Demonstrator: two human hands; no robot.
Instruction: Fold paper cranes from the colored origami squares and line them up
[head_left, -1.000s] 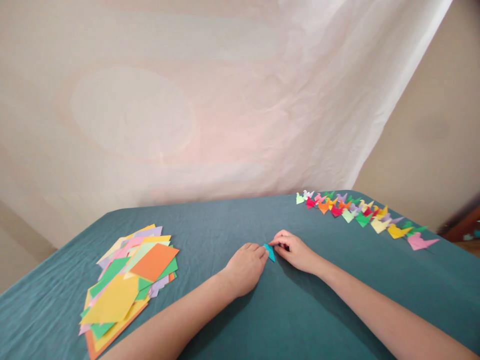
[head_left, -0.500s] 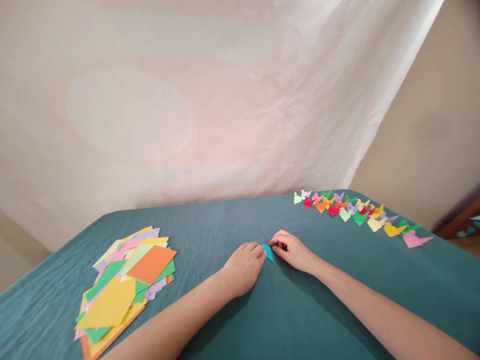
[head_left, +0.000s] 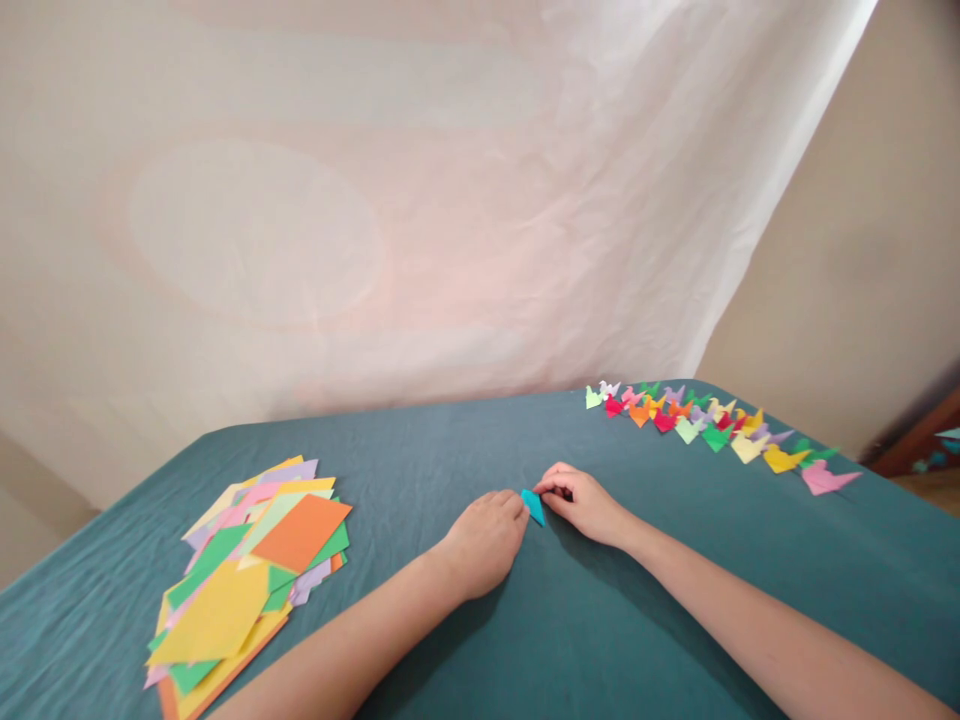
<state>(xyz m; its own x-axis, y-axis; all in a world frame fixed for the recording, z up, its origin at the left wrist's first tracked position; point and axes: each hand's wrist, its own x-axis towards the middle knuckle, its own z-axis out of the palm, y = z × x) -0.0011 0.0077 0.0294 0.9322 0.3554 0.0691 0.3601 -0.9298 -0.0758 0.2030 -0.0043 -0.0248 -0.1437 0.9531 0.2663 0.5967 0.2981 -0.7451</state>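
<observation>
A small folded piece of blue paper (head_left: 534, 508) lies on the table cloth between my two hands. My left hand (head_left: 491, 535) is at its left edge, fingers together and bent down over the paper's side, hiding part of it. From the right, my right hand (head_left: 574, 497) pinches the paper's upper right edge between thumb and forefinger, its other fingers curled. The paper's lower tip points toward me, and its finer folds are too small to make out.
To the left lies a loose, overlapping pile of coloured paper sheets (head_left: 225, 605). Several folded paper birds (head_left: 716, 437) stand in rows at the back right of the green-clothed table (head_left: 420, 450). A pale hanging sheet (head_left: 465, 230) rises behind the table.
The right fingers have shifted slightly at the blue paper's upper edge, and a little more of the paper shows. The whole view has moved slightly. Both hands otherwise stay in place.
</observation>
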